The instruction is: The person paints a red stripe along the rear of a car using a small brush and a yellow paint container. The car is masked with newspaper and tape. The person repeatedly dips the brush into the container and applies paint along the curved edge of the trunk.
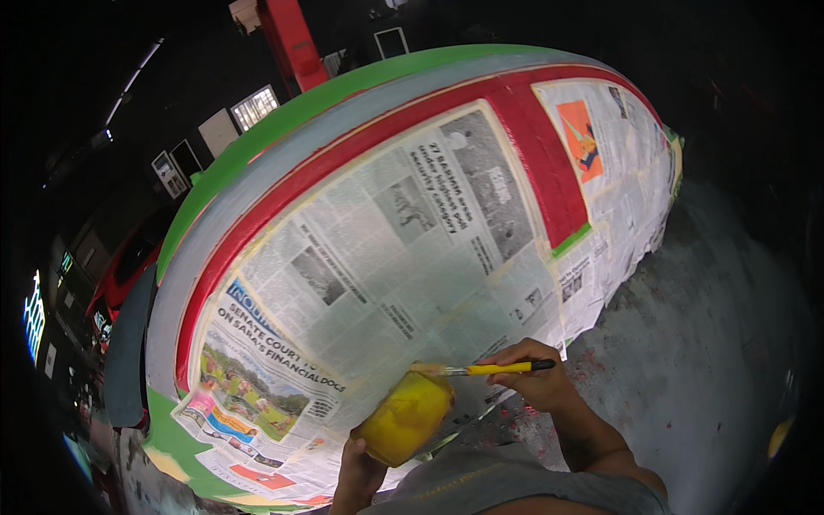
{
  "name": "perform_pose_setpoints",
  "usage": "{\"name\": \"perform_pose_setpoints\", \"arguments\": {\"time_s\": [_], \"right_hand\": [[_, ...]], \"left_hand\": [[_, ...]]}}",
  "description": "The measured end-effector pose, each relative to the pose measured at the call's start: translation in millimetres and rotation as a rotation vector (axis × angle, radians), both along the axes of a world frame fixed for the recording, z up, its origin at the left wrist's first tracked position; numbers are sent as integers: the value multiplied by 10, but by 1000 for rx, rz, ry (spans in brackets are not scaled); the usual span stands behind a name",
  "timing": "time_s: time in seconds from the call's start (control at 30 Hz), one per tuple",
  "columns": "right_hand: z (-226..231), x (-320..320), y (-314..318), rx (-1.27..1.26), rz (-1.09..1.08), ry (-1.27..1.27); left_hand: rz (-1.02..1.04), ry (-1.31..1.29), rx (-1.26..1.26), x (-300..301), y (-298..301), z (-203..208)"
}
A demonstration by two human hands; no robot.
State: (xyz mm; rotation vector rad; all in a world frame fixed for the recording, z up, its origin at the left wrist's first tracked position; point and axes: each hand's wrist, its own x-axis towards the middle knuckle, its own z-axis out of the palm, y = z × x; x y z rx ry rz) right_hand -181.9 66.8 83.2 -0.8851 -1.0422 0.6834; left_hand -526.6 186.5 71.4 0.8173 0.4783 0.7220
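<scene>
My left hand [359,475] grips the bottom of a yellow plastic jar [406,418], held tilted at the lower middle. My right hand [534,376] holds a small brush [489,369] with a yellow handle and black end, its bristles at the jar's mouth. Both hands are just in front of a car body [257,184] with red pillars and a green and grey roof. Its windows and side are masked with taped newspaper [386,257].
A grey concrete floor [704,343] with red specks lies to the right and below. A red lift post [292,39] stands behind the car. Another red vehicle [129,262] and lit signs sit at the dark left edge.
</scene>
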Motion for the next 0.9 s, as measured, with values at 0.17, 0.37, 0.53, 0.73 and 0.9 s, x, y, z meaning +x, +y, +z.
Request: {"name": "perform_pose_setpoints", "arguments": {"time_s": [0.17,0.37,0.53,0.73,0.9], "right_hand": [[-233,108,-227,-4,12,195],[-423,-58,-291,149,-17,432],[-432,-462,-539,135,-125,437],[-444,-1556,-589,68,-183,451],[-398,-2514,-594,-85,-273,237]], "left_hand": [[8,11,-39,311,-66,-66],[-16,47,-20,231,-157,-122],[-74,2,-26,-161,-115,-180],[-87,-9,-11,-982,-95,-184],[2,-86,16,-1924,-90,-369]]}}
